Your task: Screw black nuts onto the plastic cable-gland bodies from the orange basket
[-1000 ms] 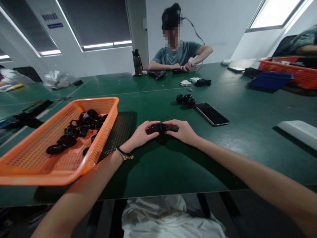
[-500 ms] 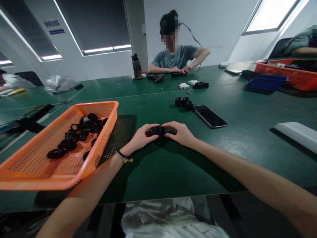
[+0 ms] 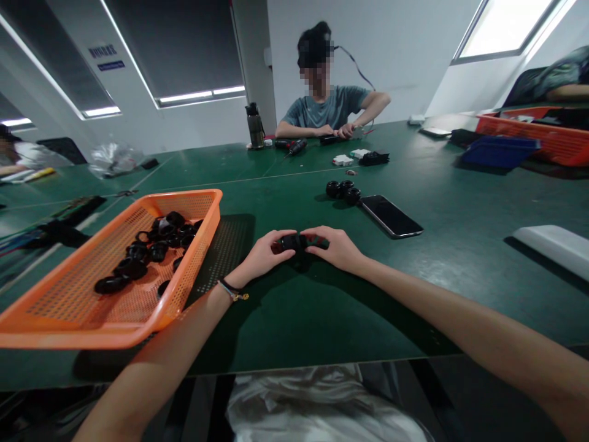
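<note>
Between my two hands, just above the green table (image 3: 285, 325), is a small black ring-like plastic part (image 3: 293, 242). My left hand (image 3: 263, 255) grips its left side between thumb and fingers. From the other side, my right hand (image 3: 338, 248) pinches its right end with thumb and forefinger. The part's finer shape is too dark and small to tell. To the left, an orange perforated basket (image 3: 212, 212) holds several black round plastic parts (image 3: 131, 267) like it. More black round parts (image 3: 346, 191) sit together on the table beyond my right hand.
Right of those parts lies a phone (image 3: 391, 216). A long white object (image 3: 554, 248) rests at the right. Across the table a person (image 3: 331, 107) works near a power drill (image 3: 297, 147) and a dark bottle (image 3: 254, 126). A blue bin (image 3: 499, 152) stands at the far right.
The whole view has shifted very slightly. Both hands stay on the black part in nearly the same place, with only a small shift of the fingers.
</note>
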Tool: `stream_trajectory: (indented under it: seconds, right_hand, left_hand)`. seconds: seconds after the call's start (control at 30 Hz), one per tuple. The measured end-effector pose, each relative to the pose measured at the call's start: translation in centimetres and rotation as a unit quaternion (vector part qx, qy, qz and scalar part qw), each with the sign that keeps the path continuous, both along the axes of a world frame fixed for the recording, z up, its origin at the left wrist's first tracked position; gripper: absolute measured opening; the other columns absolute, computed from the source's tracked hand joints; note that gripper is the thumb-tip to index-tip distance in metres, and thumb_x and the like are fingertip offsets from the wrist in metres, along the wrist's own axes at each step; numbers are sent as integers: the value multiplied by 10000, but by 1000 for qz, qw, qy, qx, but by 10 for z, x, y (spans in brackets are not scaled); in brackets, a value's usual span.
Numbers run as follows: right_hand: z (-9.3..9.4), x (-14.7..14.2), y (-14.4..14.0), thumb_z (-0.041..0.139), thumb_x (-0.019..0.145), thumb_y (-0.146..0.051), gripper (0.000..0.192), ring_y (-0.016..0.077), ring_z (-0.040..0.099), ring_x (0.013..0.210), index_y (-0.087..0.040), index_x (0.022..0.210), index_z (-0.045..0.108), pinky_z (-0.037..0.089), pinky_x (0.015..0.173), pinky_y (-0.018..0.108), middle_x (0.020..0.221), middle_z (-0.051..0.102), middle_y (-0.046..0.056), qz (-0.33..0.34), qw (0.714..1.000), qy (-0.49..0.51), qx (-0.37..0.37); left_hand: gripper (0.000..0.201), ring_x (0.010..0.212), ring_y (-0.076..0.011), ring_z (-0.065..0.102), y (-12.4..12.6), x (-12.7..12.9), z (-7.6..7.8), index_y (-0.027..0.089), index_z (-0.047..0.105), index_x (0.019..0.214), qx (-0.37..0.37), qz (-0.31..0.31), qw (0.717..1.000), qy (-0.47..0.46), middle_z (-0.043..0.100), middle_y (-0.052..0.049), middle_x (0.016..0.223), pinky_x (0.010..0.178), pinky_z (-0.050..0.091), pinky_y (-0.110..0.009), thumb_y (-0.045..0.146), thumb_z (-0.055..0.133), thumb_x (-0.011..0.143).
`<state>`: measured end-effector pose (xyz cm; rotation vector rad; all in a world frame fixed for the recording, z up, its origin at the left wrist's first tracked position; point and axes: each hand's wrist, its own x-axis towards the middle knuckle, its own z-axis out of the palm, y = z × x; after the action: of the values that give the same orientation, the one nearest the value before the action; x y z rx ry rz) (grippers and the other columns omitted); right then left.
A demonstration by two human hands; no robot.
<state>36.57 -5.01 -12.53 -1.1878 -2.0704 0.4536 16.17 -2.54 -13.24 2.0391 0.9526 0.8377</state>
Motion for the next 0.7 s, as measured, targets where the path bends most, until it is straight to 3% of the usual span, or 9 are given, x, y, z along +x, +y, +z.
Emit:
stream_trajectory:
  seconds: [0.7]
  right_hand:
    - [0,-3,2,616,715,-125,313,176,656,812,-180,1022,639,530,758,338,959,700,53,-1,1000,17,-21]
  left_hand:
    - [445,954,-192,583,2,-1,0,192,549,1164,0,8,1000,18,626,-73,1033,865,465,-369,276,616,731]
